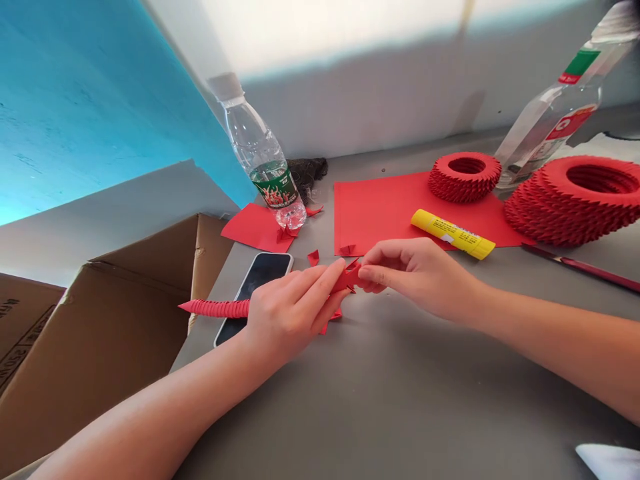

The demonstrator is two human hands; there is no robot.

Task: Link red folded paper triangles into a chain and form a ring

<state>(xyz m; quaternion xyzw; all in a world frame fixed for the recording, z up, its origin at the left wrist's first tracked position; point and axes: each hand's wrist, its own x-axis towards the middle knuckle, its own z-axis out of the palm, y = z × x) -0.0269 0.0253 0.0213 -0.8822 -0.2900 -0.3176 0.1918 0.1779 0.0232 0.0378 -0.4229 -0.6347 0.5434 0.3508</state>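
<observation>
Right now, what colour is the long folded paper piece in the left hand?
The paper piece in the left hand is red; it shows best in the head view.

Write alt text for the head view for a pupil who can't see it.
A left hand holds a ridged, pointed red paper strip over a phone while the right hand pinches folded red paper. Beyond, on a grey table, are two clear bottles, a yellow tube and two red rings.

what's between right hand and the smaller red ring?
Head view: a yellow tube and part of the red sheet lie between right hand and ring.
</observation>
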